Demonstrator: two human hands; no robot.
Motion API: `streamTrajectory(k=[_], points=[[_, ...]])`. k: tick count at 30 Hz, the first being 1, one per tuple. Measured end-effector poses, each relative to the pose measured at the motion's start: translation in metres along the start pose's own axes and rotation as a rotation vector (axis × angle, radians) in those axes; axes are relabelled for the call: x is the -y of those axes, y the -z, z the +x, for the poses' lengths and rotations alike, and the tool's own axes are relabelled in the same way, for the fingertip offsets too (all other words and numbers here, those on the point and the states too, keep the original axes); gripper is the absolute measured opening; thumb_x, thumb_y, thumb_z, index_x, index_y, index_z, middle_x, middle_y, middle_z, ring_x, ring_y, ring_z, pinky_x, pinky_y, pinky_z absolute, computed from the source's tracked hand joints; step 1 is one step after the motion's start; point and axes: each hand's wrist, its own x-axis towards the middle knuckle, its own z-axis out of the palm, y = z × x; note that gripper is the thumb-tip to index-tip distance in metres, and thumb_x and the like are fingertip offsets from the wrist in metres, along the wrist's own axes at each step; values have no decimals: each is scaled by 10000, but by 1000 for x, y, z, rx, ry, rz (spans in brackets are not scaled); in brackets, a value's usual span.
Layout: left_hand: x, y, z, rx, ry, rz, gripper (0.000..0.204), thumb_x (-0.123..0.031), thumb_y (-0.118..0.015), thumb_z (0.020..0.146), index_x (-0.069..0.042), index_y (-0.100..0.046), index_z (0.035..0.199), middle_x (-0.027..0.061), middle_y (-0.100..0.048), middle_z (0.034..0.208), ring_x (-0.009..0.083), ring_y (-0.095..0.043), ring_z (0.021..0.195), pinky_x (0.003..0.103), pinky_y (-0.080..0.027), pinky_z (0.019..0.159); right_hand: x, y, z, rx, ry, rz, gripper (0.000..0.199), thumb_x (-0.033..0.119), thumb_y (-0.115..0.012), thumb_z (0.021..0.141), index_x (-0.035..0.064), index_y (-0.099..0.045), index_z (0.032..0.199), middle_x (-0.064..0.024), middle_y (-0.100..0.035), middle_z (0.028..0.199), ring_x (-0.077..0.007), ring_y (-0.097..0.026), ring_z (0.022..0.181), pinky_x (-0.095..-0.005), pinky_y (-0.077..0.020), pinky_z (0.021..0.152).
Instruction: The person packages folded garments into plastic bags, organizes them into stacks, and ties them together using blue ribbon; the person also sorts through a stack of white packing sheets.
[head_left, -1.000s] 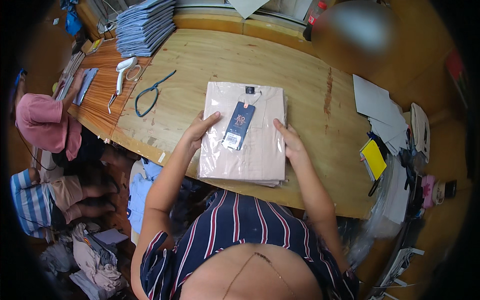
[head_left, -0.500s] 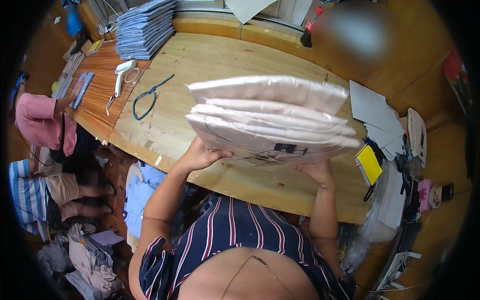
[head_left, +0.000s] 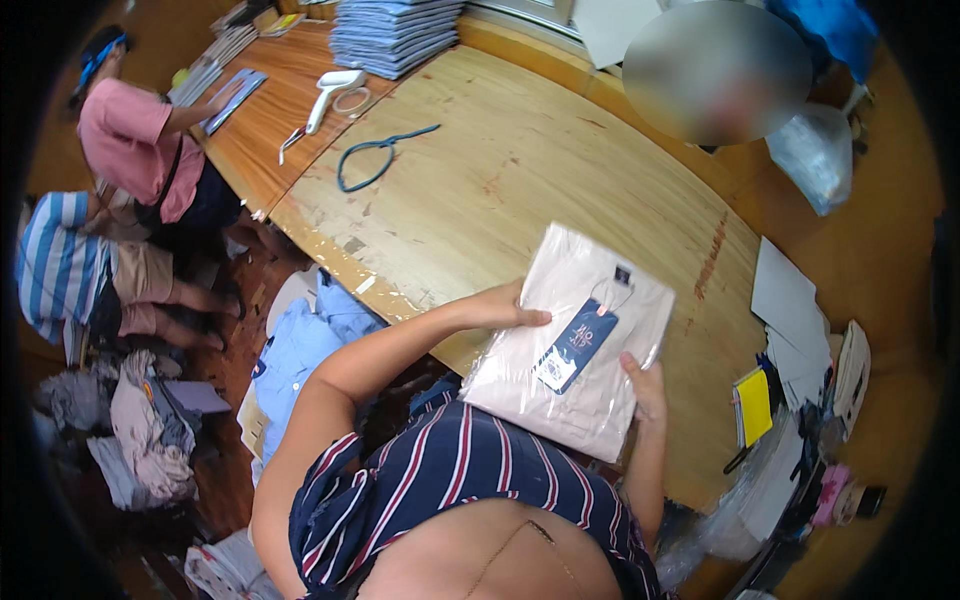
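Observation:
In front of my chest I hold a pale cream folded shirt [head_left: 550,265] in a clear, shiny plastic bag. It lies tilted, face up, over the near edge of the table, and a dark blue hang tag [head_left: 578,348] on a loop shows on its front. My left hand [head_left: 503,307] grips the left edge, thumb on top. At the right edge my right hand [head_left: 645,388] closes on the bag, its thumb also on top. Whether more bagged shirts lie under this one is hidden.
On the wooden table [head_left: 480,160] are a teal cord loop [head_left: 365,165], a white handheld device [head_left: 328,97] and a stack of folded blue shirts [head_left: 395,40]. White sheets [head_left: 790,300] and a yellow pad [head_left: 752,408] lie right. A person in pink [head_left: 130,140] works left.
The bagged shirts, seen edge-on as a pile of several before, have come down and toward me, tipped so the tagged front faces up. My view has shifted, so the table sits differently.

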Motion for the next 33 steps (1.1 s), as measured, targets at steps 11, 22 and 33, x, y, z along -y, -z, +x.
streamTrajectory(k=[11,22,33], points=[[76,226,6,-1454,273,1086,338,-232,-612,667,-43,-530,935,121,-447,983,314,-417,927,377,-378,743,28,13,-21,-381,62,-507,660,134,-635,693,54,-265,1233,-132,-480,1031,-189,-483,896,-262,-395,751],[-94,82,24,-265,-260,-198,67,-144,-421,842,-78,-422,825,55,-566,676,25,-294,418,162,-234,374,148,-74,-9,-296,978,-641,164,-52,-503,723,-18,-565,871,-120,-560,819,-188,-543,758,-245,-411,682],[-140,8,20,-4,-389,-99,75,-125,-449,833,-55,-427,815,8,-523,620,6,-295,438,150,-219,381,156,-68,11,381,336,-83,178,49,-475,790,-19,-552,935,-47,-574,781,-72,-506,634,-184,-400,560]])
